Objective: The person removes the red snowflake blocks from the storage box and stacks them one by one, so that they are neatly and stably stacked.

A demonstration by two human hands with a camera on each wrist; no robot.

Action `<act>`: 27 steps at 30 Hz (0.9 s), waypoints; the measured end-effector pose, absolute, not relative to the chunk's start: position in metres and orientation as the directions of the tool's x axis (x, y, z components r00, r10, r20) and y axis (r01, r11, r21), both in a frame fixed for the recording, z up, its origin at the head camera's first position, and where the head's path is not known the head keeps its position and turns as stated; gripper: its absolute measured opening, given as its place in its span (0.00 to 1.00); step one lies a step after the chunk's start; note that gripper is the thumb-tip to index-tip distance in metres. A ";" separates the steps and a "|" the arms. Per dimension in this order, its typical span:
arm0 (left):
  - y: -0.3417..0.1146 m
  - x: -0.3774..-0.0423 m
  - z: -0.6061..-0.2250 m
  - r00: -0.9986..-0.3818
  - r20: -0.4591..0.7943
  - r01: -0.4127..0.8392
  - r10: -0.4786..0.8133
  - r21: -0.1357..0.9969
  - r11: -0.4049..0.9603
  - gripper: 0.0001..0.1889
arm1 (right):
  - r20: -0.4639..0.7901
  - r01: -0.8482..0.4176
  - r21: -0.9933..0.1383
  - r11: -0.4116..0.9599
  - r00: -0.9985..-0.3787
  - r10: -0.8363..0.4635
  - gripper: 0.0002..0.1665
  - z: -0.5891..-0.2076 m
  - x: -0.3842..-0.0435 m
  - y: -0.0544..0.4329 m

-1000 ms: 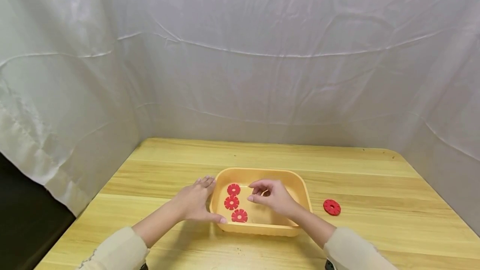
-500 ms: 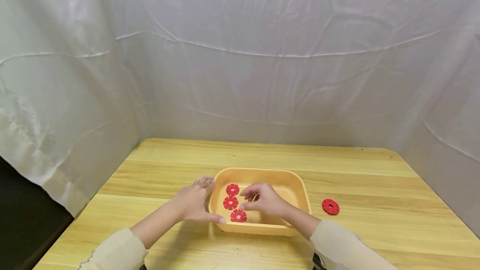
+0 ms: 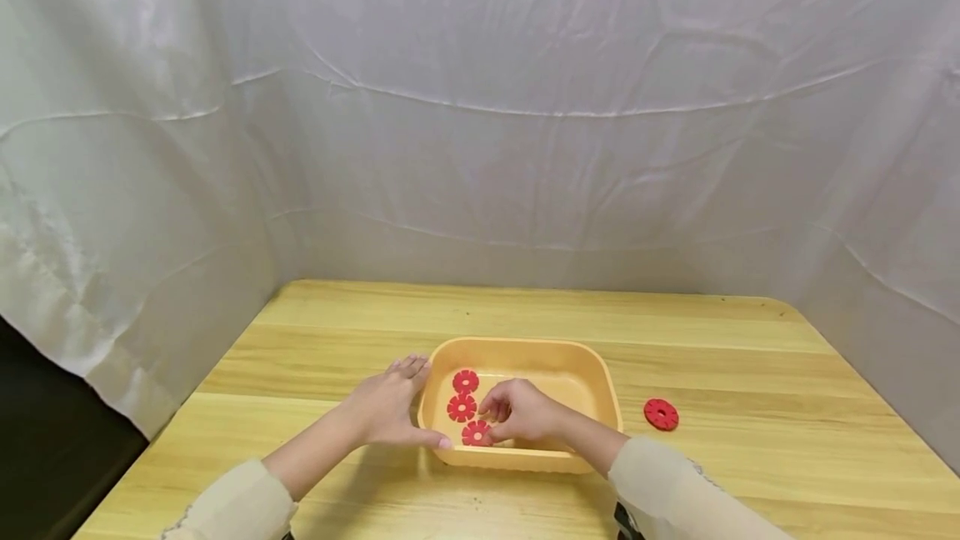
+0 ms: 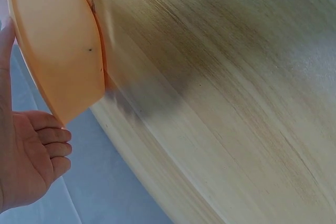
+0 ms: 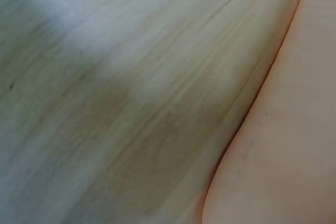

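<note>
A yellow-orange plastic basin (image 3: 525, 460) stands on the table, with three red notched discs inside along its left side: a far disc (image 3: 466, 382), a middle disc (image 3: 462, 407) and a near disc (image 3: 474, 433). My left hand (image 3: 390, 407) rests against the basin's left end, thumb on the near rim and fingers by the far corner. The left wrist view has the same hand (image 4: 31, 156) beside the basin wall (image 4: 63, 51). Inside the basin, my right hand (image 3: 525, 413) bends its fingers over the near disc, thumb at its right edge. No pinch on it shows.
Another red disc (image 3: 662, 414) lies on the wooden table (image 3: 750, 373), right of the basin. Pale cloth (image 3: 525, 190) hangs behind and at both sides. The right wrist view holds only tabletop and the basin's outer wall (image 5: 283, 145).
My right hand has moved left and toward the basin's near side, reaching the near red disc. My left hand keeps its place on the basin.
</note>
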State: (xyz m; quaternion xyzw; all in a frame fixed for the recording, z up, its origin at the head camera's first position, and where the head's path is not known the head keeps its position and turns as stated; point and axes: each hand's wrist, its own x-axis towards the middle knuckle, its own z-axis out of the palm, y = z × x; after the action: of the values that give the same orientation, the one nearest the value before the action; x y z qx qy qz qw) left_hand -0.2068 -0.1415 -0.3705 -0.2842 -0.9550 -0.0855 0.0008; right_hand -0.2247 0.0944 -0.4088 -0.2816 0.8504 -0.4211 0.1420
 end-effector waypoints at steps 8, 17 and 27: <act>-0.141 -0.206 -0.371 -0.837 0.056 0.546 0.545 0.160 0.822 0.58 | -0.009 -0.413 -0.752 0.514 -0.773 -0.635 0.14 -0.416 -0.225 0.092; -0.141 -0.206 -0.370 -0.832 0.064 0.554 0.551 0.145 0.820 0.58 | 0.015 -0.486 -0.699 0.525 -0.744 -0.668 0.13 -0.415 -0.227 0.091; -0.140 -0.206 -0.369 -0.835 0.057 0.548 0.547 0.156 0.822 0.58 | 0.045 -0.530 -0.656 0.538 -0.738 -0.673 0.12 -0.415 -0.226 0.091</act>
State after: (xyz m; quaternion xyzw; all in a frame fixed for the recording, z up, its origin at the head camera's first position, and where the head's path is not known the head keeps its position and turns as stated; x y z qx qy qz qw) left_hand -0.2055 -0.1403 -0.3693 -0.2869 -0.9543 -0.0833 0.0051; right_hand -0.2257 0.0910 -0.4145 -0.3455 0.8702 -0.3345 0.1072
